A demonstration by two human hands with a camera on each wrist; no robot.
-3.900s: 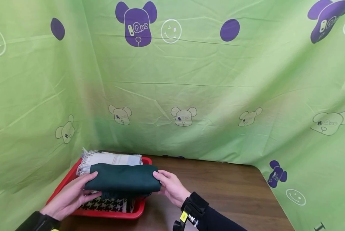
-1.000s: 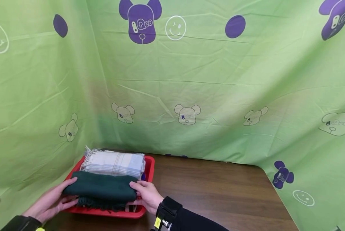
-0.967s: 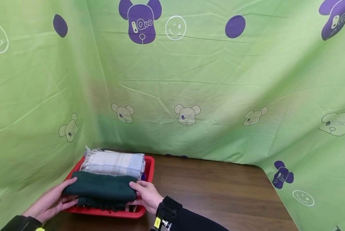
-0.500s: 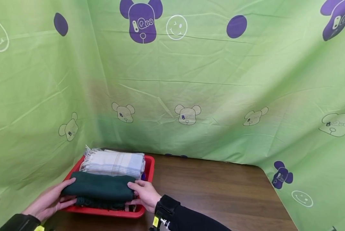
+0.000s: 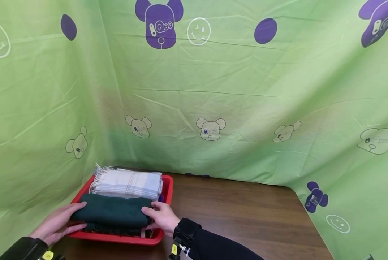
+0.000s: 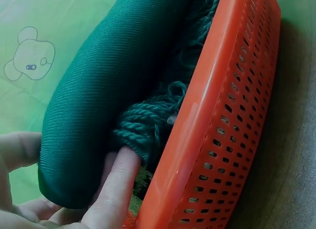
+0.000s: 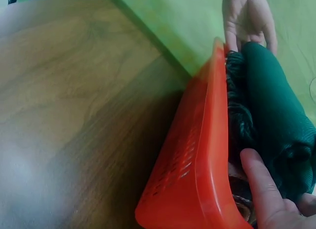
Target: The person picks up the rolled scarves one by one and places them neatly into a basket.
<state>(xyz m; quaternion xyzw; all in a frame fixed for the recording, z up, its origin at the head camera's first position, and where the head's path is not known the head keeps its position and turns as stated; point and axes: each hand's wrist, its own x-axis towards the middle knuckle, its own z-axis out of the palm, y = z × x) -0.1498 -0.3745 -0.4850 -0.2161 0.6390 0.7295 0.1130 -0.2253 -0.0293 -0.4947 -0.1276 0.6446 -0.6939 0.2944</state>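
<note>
A folded dark green scarf (image 5: 114, 211) with a twisted fringe (image 6: 143, 123) lies across the front part of the red basket (image 5: 116, 238). My left hand (image 5: 58, 223) holds its left end, thumb on top and fingers lower down by the fringe. At the right end, my right hand (image 5: 161, 217) grips it, thumb on the upper face and a finger (image 7: 261, 182) stretched along the basket's inner side. Behind the green scarf rests a folded white and light blue plaid scarf (image 5: 127, 181) with white fringe. The cloth under the green scarf is mostly hidden.
The perforated basket stands at the left of a brown wooden table (image 5: 233, 213). Green printed fabric (image 5: 210, 83) hangs behind and at both sides, close to the basket's left and rear.
Since the oldest frame, both hands have lowered the green scarf leftward into the basket's front, covering the houndstooth cloth there. In the last second, the hands have barely shifted.
</note>
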